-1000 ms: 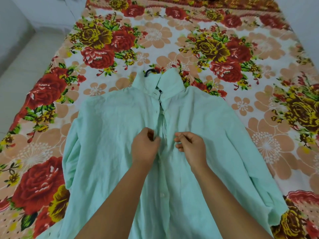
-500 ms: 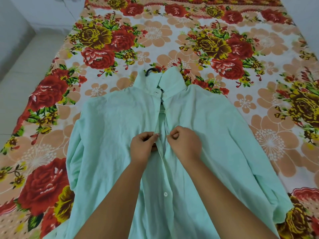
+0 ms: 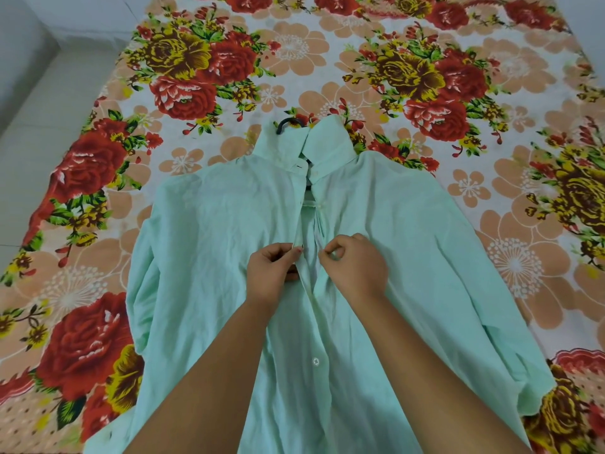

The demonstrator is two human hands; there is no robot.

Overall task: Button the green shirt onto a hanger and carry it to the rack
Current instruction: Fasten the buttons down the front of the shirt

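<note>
Green shirt [image 3: 212, 257]: flat on bed [image 3: 491, 204], collar at 12 o'clock, hanger [image 3: 288, 124] hook protruding. Left hand [image 3: 271, 273] and right hand [image 3: 355, 267], fingers curled, pinch opposite placket edges mid-chest. Upper front unfastened; lower button [image 3: 316, 361] appears done; carrying outstanding.

Matt creased cloth shirt [image 3: 209, 244], printed bedsheet [image 3: 294, 50]

Green shirt [image 3: 209, 257] flat on floral bedsheet [image 3: 425, 77], hanger [image 3: 288, 124] hook at collar, left hand [image 3: 271, 273] and right hand [image 3: 352, 268] pinching placket edges.
</note>
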